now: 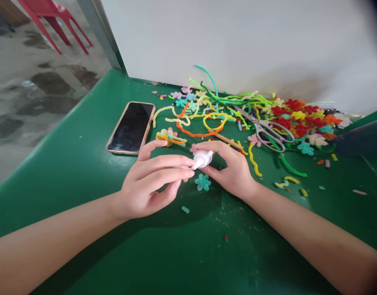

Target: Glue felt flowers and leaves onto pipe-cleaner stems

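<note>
Forearms (65, 231): ours, bare, slanting in from both lower corners.
Stained floor (10, 102): grey, far left, beneath a red chair (57, 11).
Green tabletop (114, 262): glossy before us, strewn with clippings, backed by a white panel (237, 41).
Phone (129, 127): dark-screened, left of centre.
Fuzzy flowers (294, 104): heaped right, near the scissors (257, 121).
Left hand (154, 180): ours, one finger crooked apart, others reaching together to the nozzle's tip; whether they grip it, we cannot tell.
White nozzle (202, 159): between our hands, above a teal flower (203, 182).
Right hand (234, 168): ours, finger and thumb closed around the nozzle piece.
</note>
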A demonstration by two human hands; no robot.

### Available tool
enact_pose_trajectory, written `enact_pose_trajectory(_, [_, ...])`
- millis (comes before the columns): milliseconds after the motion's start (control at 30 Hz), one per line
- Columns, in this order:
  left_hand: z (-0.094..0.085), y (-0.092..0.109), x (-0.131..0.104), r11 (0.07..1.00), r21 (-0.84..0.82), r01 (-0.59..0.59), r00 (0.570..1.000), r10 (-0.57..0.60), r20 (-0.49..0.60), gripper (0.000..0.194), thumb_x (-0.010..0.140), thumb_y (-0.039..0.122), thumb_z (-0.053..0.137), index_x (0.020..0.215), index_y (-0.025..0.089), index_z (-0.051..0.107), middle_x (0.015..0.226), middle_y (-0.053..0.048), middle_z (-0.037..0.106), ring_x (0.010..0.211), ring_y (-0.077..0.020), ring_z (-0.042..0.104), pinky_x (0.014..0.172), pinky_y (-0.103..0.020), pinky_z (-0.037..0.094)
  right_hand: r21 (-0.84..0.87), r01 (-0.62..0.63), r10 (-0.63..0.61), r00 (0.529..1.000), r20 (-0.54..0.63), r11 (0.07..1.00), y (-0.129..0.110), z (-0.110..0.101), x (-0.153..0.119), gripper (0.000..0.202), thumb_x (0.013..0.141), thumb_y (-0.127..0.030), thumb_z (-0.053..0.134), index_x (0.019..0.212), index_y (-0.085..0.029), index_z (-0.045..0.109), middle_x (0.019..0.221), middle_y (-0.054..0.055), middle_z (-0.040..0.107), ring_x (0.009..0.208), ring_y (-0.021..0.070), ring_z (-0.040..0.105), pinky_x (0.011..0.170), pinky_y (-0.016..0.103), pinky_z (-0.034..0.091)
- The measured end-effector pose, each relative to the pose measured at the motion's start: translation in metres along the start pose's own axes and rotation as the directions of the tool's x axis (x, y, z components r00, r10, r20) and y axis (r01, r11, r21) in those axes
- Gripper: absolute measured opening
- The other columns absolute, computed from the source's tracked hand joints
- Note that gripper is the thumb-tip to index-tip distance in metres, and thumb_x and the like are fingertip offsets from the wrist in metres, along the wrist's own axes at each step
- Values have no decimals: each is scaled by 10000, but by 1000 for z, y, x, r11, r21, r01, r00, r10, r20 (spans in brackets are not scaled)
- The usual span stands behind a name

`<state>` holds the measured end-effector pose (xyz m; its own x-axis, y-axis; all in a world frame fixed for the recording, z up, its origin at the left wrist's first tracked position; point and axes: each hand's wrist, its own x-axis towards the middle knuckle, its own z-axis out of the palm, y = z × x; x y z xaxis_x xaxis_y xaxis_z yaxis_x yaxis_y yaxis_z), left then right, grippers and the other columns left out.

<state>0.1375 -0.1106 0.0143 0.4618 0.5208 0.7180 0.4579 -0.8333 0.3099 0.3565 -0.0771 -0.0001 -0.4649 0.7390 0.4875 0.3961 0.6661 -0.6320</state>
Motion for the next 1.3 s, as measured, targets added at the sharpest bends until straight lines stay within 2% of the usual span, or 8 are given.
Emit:
enact_pose_trajectory(200, [0,1,2,999,18,-35,999,36,-15,360,780,-11,556,1066,203,599,1029,-51,732,839,-152,704,1012,-464,441,-2,3,-3,1000,4,1000,0,-1,1,275,843,-228,652,1109,-183,603,1085,77,698,1039,190,647,925,350,520])
enact_pose_trajectory(667, [0,0,2,998,32,-61,998,62,-18,341,789,-21,545,1042,199,606,1033,-59,730,832,-153,710,1004,-467,449,-11,17,-17,1000,3,1000,0,0,1,281,838,-222,656,1110,-186,597,1081,75,702,1019,190,661,922,343,528])
enact_pose_trajectory(1033, [-1,4,4,1000,29,-8,999,9,-37,329,814,4,512,1036,235,590,1026,-13,747,804,-138,726,1043,-450,413,2,16,-16,1000,6,1000,1,0,1,285,839,-222,657,1115,-184,601,1089,78,699,1040,192,650,935,356,524])
enact_pose_trajectory(1300, [-1,2,1,999,26,-34,999,35,-17,388,785,-25,521,1090,202,602,1070,-51,734,847,-150,719,1036,-455,412,8,15,-15,1000,3,1000,1,0,1,280,841,-228,652,1115,-205,599,1086,70,701,1034,195,653,928,364,529])
